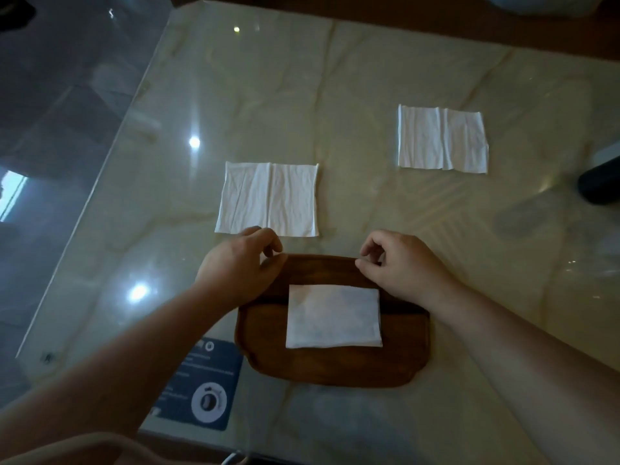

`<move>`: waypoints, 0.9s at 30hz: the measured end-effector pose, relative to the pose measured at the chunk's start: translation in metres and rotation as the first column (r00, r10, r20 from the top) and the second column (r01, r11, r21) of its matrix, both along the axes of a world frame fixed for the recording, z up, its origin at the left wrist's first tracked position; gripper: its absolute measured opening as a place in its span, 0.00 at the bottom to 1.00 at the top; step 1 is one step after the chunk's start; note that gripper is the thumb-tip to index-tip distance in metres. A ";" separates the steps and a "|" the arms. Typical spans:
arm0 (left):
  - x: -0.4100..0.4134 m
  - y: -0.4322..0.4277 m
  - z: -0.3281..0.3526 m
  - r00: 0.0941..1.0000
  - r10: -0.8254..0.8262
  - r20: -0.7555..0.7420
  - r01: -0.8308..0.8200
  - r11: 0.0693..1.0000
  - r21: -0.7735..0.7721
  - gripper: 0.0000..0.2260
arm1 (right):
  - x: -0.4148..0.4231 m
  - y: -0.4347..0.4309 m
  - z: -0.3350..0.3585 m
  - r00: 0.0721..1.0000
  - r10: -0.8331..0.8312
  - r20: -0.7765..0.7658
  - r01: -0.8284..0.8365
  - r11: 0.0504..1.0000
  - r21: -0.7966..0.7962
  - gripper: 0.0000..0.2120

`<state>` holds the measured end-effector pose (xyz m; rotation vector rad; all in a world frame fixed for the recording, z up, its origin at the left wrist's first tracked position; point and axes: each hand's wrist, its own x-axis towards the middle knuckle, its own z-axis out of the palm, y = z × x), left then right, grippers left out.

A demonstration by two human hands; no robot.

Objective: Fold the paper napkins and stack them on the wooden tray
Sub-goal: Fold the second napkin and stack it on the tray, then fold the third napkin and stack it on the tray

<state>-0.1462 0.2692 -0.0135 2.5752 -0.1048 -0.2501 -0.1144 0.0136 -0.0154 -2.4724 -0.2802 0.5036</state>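
A dark wooden tray [335,367] lies on the table in front of me. One folded white napkin [333,316] rests on its middle. My left hand [240,266] hovers over the tray's far left corner, fingers curled and holding nothing. My right hand [399,263] is over the far right corner, fingers also curled and empty. An unfolded white napkin [268,199] lies flat just beyond my left hand. A second unfolded napkin [442,138] lies farther away at the right.
The glossy marble-look table [335,95] ends at a left edge beyond which is dark floor. A dark blue card [204,384] lies left of the tray. A black object [600,182] sits at the right edge.
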 end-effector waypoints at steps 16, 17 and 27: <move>0.127 0.061 -0.020 1.000 0.010 0.011 -0.012 0.982 0.191 0.20 | 0.054 0.077 -0.026 0.986 -0.158 -0.053 0.152 0.984 -0.096 0.11; 0.131 0.060 -0.021 1.000 0.002 -0.009 0.000 0.977 0.214 0.21 | 0.054 0.078 -0.026 0.989 -0.141 -0.041 0.136 0.984 -0.114 0.10; 0.109 0.063 -0.019 0.999 -0.052 0.007 0.043 0.894 0.447 0.15 | 0.083 0.070 -0.012 0.995 -0.098 0.023 0.099 0.993 -0.066 0.05</move>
